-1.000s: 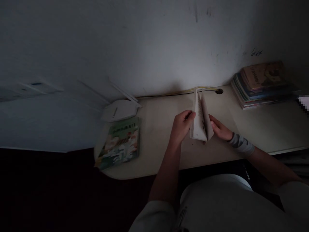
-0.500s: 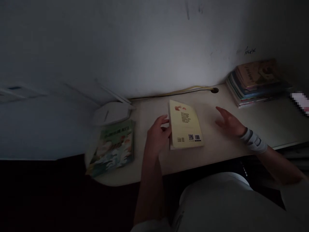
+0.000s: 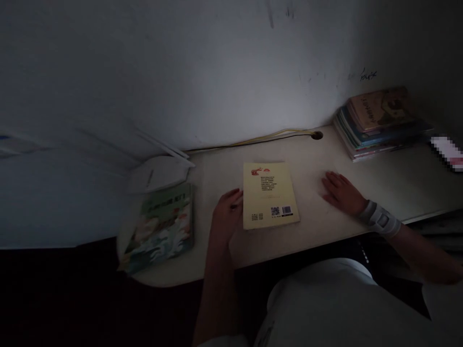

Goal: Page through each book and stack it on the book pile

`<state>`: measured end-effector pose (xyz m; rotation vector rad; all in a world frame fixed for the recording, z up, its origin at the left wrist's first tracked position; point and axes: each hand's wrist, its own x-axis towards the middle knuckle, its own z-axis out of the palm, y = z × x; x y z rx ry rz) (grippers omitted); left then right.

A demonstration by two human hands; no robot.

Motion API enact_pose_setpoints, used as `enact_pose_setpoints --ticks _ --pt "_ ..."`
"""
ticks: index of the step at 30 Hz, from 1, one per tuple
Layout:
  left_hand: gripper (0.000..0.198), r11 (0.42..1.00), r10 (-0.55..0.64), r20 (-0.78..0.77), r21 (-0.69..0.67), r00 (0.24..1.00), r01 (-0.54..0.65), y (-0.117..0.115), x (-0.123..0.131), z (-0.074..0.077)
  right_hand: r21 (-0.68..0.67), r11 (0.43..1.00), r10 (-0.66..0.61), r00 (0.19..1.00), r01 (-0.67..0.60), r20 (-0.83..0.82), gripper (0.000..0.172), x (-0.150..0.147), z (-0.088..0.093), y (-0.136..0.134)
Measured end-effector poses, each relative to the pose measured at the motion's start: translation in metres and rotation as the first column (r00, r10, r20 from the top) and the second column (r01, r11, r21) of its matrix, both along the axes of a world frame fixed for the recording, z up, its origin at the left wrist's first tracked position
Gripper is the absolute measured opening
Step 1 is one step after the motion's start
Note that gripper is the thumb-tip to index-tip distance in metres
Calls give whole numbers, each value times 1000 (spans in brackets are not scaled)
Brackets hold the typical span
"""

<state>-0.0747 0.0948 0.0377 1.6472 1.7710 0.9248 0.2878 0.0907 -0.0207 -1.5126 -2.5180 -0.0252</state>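
A thin yellow book (image 3: 269, 195) lies closed and flat on the pale desk (image 3: 318, 226), back cover up with a barcode near its lower edge. My left hand (image 3: 226, 214) rests at the book's left edge, fingers touching it and loosely curled, holding nothing. My right hand (image 3: 340, 193) lies flat on the desk to the right of the book, fingers stretched out, apart from it. A grey band wraps that wrist.
A green picture book (image 3: 161, 226) lies at the desk's left end, with a white flat device (image 3: 159, 173) behind it. A stack of books (image 3: 379, 123) sits at the back right. A cable (image 3: 267, 137) runs along the wall to a desk hole (image 3: 317, 135).
The book, held upright and open between both hands a second ago, has been closed and laid flat. My right hand let go and settled on the desk; my left stays at its edge.
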Motion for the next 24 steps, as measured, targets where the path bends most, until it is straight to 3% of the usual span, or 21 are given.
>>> enact_pose_setpoints --ticks 2,5,7,10,12,15,17,21,24 --pt "49 994 -39 66 108 997 32 5 22 12 -4 1000 1 1000 -1 -7 57 1 1 0" --pt "65 936 -283 159 262 946 236 20 75 22 -7 1000 1 1000 -1 -16 56 1 1 1" --pt "72 884 -402 140 317 905 343 31 113 23 -5 1000 1 1000 -1 -18 56 1 2 1" --pt "74 862 -451 -156 180 879 474 39 160 24 0 1000 3 999 -3 -38 53 0 3 1" --pt "72 850 -475 -384 35 792 526 38 178 25 9 1000 2 998 -2 -57 49 0 4 1" --pt "59 823 -508 -590 -116 628 556 31 188 20 18 1000 3 998 -1 -66 48 0 3 2" --pt "52 834 -488 -664 -163 567 527 29 189 12 14 1000 0 998 1 -65 50 0 1 2" --pt "55 871 -444 -711 -199 546 449 30 187 -7 9 996 -86 995 86 -48 64 -2 -1 1" --pt "65 861 -470 -698 -228 540 454 34 181 -14 9 991 -131 991 131 -14 67 -3 -1 0"
